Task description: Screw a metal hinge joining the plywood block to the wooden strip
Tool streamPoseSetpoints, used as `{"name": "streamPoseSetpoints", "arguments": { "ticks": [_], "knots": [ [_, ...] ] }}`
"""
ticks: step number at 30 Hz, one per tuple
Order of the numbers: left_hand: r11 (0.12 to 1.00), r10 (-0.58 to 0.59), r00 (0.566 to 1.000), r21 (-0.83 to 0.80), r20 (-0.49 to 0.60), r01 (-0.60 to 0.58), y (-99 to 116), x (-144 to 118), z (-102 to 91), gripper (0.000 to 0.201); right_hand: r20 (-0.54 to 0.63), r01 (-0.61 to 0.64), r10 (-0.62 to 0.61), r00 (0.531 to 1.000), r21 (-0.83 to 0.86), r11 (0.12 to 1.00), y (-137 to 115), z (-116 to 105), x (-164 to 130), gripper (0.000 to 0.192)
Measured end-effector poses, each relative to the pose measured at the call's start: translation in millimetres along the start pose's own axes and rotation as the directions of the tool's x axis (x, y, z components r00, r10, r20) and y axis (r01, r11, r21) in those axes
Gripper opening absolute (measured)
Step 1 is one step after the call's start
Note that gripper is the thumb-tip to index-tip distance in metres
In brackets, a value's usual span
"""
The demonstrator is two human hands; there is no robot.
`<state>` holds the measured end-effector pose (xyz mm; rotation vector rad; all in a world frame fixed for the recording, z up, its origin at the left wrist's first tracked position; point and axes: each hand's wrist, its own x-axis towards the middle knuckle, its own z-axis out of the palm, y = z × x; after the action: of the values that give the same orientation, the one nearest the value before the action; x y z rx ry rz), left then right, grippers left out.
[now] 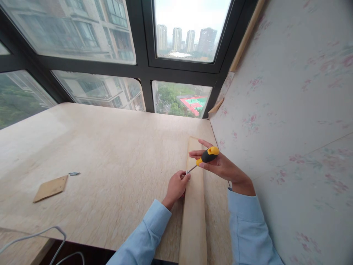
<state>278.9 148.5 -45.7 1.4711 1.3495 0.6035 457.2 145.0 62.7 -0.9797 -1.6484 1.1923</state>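
Observation:
My right hand (222, 165) grips a screwdriver (205, 157) with a yellow and black handle, its metal tip slanting down to the left. My left hand (176, 186) pinches something small at that tip, likely a screw, too small to tell for sure. Both hands hover over a long narrow wooden board (194, 209) that lies on the light plywood tabletop (116, 158), running away from me beside the wall. Light blue sleeves cover both forearms.
A small brown cardboard square (51, 188) and a little metal piece (74, 173) lie at the table's left. A white cable (41, 233) loops at the near left edge. A floral-papered wall (289, 121) rises on the right; windows (182, 33) stand behind.

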Motion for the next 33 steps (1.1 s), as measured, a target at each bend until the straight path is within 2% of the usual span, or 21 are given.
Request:
{"name": "streamPoseSetpoints", "arguments": {
  "ticks": [1,3,5,7,8,11,14,16,18,20,22,25,27,29,31,33],
  "knots": [
    [1.000,-0.002,1.000,0.000,-0.001,0.002,-0.2,0.0,0.2,0.030,-0.034,-0.025,0.024,0.999,-0.044,0.999,-1.7,-0.4,0.5,0.076],
    [1.000,-0.004,1.000,-0.001,0.000,0.004,-0.1,0.0,0.3,0.030,-0.194,-0.074,0.035,0.980,-0.197,0.978,-3.4,1.0,3.7,0.074],
    [1.000,-0.007,1.000,-0.003,0.003,0.007,0.5,-0.2,0.2,0.031,-0.370,-0.124,-0.028,0.929,-0.379,0.917,-2.8,4.4,8.7,0.076],
    [1.000,-0.016,1.000,-0.007,0.008,0.016,1.4,-0.5,0.0,0.031,-0.451,-0.160,-0.096,0.887,-0.495,0.854,-1.0,8.4,13.1,0.084],
    [1.000,-0.021,1.000,-0.008,0.009,0.021,1.8,-0.5,-0.1,0.031,-0.457,-0.163,-0.105,0.883,-0.509,0.845,-0.1,10.0,14.3,0.088],
    [1.000,-0.026,1.000,-0.009,0.007,0.026,2.0,-0.6,-0.3,0.030,-0.377,-0.086,-0.075,0.923,-0.391,0.916,1.6,11.3,12.5,0.100],
    [1.000,-0.014,1.000,-0.006,-0.004,0.013,1.2,-0.2,0.0,0.030,-0.164,0.038,-0.065,0.984,-0.164,0.986,0.8,6.0,2.9,0.104],
    [1.000,-0.009,1.000,0.000,-0.008,0.009,0.9,0.0,0.3,0.030,-0.043,0.078,-0.081,0.996,-0.051,0.996,-1.3,0.4,-4.7,0.101],
    [1.000,-0.008,1.000,0.009,-0.012,0.009,1.1,0.0,0.5,0.029,0.012,0.070,-0.070,0.997,-0.008,0.998,-4.3,-4.6,-9.8,0.094],
    [1.000,-0.008,1.000,0.016,-0.013,0.009,1.5,-0.2,0.5,0.029,-0.009,0.029,-0.029,1.000,-0.031,0.999,-7.2,-6.7,-10.3,0.088],
    [1.000,-0.009,1.000,0.019,-0.014,0.009,1.9,-0.6,0.4,0.029,-0.142,-0.026,0.006,0.990,-0.138,0.990,-9.5,-5.2,-6.2,0.089],
    [1.000,-0.007,1.000,0.015,-0.011,0.007,2.0,-1.0,0.1,0.029,-0.416,-0.133,-0.047,0.908,-0.393,0.910,-10.6,1.0,3.3,0.098],
    [1.000,-0.008,1.000,0.017,-0.011,0.008,2.0,-1.1,0.0,0.029,-0.471,-0.167,-0.093,0.877,-0.481,0.861,-8.9,4.0,6.4,0.105],
    [1.000,-0.009,1.000,0.024,-0.015,0.009,2.1,-1.2,-0.1,0.028,-0.413,-0.116,-0.092,0.906,-0.452,0.884,-5.9,4.0,4.2,0.112],
    [1.000,-0.010,1.000,0.027,-0.016,0.010,2.2,-1.2,0.0,0.028,-0.271,-0.025,-0.069,0.960,-0.328,0.944,-4.0,1.5,-2.0,0.113],
    [1.000,-0.010,1.000,0.027,-0.015,0.010,2.4,-1.2,0.1,0.027,-0.123,0.043,-0.064,0.990,-0.165,0.985,-5.3,-1.7,-8.7,0.105]
  ]
}}
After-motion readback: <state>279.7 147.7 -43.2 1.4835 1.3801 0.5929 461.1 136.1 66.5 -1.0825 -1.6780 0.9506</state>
